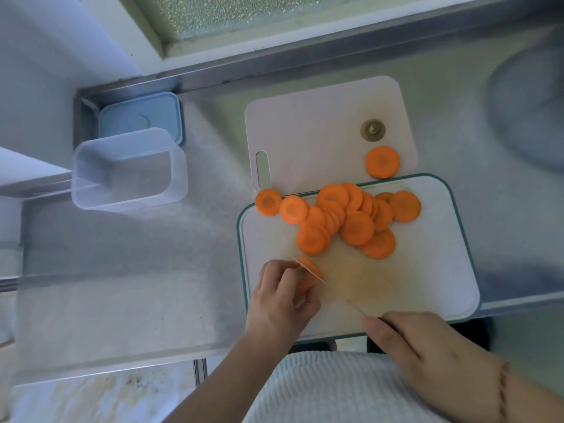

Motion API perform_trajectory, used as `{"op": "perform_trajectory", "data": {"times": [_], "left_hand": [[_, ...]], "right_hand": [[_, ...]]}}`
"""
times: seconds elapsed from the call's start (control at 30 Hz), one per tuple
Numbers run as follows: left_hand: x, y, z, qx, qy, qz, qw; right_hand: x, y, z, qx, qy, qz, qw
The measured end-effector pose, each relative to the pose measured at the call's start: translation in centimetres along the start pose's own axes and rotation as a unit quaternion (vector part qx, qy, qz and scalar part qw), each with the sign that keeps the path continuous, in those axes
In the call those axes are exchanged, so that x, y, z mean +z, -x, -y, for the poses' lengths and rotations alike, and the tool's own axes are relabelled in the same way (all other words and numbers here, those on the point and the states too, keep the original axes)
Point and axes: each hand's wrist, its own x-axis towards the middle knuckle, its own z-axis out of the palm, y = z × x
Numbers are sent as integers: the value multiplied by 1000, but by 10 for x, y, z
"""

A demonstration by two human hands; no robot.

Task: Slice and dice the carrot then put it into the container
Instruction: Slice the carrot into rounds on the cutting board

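Your left hand has its fingers curled, pinching; your right hand is closed in a grip, forearm angled inward.

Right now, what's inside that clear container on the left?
Nothing visible: the container looks empty, no carrot in it yet. A blue lid lies behind it, partly covered by the container's far edge, so I can't see the whole lid.

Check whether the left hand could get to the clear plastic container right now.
Probably not yet: the left hand grips the carrot piece. Bare counter otherwise separates it from the clear plastic container.
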Motion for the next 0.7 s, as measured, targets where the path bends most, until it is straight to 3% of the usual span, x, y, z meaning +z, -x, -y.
{"op": "perform_trajectory", "data": {"times": [0.53, 0.7], "left_hand": [[-2, -1, -6, -4, -6, -2, 1000], [0, 0, -6, 7, -5, -2, 1000]], "right_hand": [[6, -2, -5, 0, 33, -16, 999], [4, -15, 7, 17, 48, 16, 999]]}}
